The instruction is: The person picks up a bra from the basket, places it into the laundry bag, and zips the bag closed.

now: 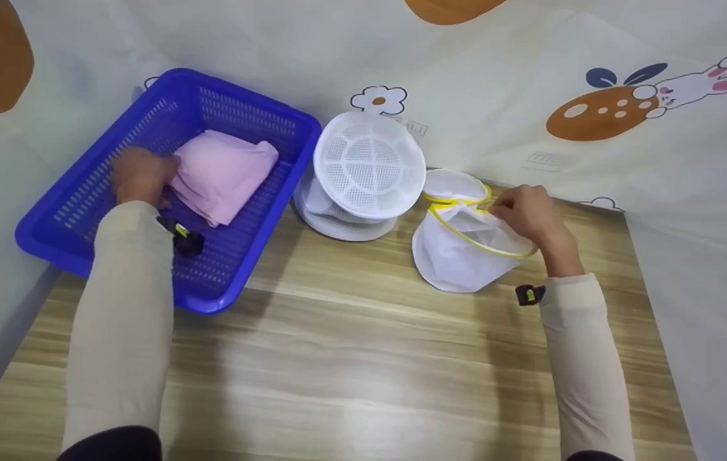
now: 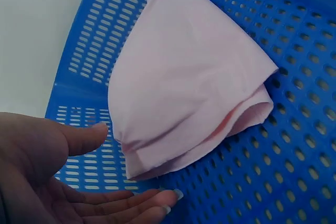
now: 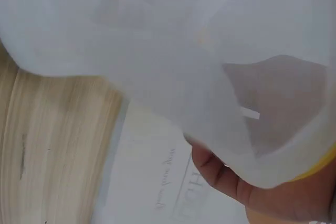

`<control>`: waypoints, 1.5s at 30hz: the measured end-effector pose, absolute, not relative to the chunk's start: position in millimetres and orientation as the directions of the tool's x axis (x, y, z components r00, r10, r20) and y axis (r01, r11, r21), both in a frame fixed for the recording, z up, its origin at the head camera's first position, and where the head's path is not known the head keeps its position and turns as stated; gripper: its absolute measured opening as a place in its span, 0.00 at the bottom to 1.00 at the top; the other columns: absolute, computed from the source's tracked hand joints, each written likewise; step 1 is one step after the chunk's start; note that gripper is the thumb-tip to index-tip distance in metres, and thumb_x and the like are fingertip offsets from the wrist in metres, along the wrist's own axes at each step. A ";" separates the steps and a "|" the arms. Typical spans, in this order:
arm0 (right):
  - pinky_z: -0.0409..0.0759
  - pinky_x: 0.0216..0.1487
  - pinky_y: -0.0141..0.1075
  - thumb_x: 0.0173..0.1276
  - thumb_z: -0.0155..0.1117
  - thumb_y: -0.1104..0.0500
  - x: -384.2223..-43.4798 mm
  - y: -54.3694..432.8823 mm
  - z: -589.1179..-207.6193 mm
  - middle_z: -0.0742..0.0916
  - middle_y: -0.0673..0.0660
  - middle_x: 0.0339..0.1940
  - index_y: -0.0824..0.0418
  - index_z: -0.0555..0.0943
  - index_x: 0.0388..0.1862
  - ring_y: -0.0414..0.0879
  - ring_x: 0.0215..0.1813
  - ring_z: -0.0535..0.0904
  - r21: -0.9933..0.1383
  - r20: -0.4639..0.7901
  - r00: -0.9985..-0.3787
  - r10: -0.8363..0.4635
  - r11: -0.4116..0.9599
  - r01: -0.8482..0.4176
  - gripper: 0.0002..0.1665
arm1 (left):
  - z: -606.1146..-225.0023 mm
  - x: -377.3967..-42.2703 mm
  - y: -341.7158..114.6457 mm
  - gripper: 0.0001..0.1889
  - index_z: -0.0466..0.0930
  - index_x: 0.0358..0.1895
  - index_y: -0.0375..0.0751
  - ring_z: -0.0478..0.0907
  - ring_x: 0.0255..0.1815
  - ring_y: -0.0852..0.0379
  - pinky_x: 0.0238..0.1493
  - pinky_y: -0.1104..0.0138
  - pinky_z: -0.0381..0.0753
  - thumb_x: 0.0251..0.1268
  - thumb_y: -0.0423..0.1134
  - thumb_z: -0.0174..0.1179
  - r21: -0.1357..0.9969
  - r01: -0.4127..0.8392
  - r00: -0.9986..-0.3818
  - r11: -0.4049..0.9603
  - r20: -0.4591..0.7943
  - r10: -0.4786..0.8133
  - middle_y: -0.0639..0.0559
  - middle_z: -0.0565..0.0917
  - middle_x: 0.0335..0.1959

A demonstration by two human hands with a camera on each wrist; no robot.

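My left hand (image 1: 139,173) is inside the blue basket (image 1: 210,305), beside a folded pink cloth (image 1: 226,173). In the left wrist view, thumb and fingers of this hand (image 2: 47,169) are spread apart, with a small gap to the cloth's (image 2: 184,66) near edge. On the right, my right hand (image 1: 533,214) pinches the yellow-trimmed rim of a white mesh laundry bag (image 1: 459,272). Its round lid (image 1: 454,184) is folded back toward the wall. Up close, the thin white fabric (image 3: 147,77) covers part of the right hand (image 3: 262,192).
Between basket and bag stands a white round mesh laundry holder (image 1: 370,166) with a tilted grid top. All of these are on a wood-grain surface (image 1: 363,358). Behind rises a cloth-like wall (image 1: 491,83) printed with rabbits and flowers.
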State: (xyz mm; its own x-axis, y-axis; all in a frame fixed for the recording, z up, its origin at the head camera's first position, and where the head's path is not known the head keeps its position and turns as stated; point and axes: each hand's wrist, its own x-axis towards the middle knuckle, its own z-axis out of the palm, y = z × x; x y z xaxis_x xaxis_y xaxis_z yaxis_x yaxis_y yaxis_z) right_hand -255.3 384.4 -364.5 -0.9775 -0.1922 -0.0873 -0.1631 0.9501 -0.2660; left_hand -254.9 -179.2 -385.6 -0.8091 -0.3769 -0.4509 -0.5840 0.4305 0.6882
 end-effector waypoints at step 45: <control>0.72 0.31 0.29 0.60 0.71 0.51 -211.0 384.8 -397.9 0.85 0.52 0.31 0.65 0.87 0.37 0.42 0.33 0.76 -0.811 0.179 -0.971 0.161 0.583 -0.052 0.17 | -396.9 -281.7 -138.8 0.58 0.16 0.72 0.42 0.29 0.74 0.59 0.70 0.69 0.38 0.61 0.39 0.63 0.728 -0.669 -0.674 -0.149 -0.679 -0.291 0.52 0.29 0.77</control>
State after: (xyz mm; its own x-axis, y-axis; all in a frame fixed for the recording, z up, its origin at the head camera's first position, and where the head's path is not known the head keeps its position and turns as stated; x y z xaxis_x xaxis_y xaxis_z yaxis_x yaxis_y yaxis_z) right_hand -211.0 384.8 -397.9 -0.9706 0.1614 0.1786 -0.0523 0.5830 -0.8108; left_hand -281.7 -138.8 -396.9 -0.6741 -0.2910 -0.6789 -0.6690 -0.1490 0.7282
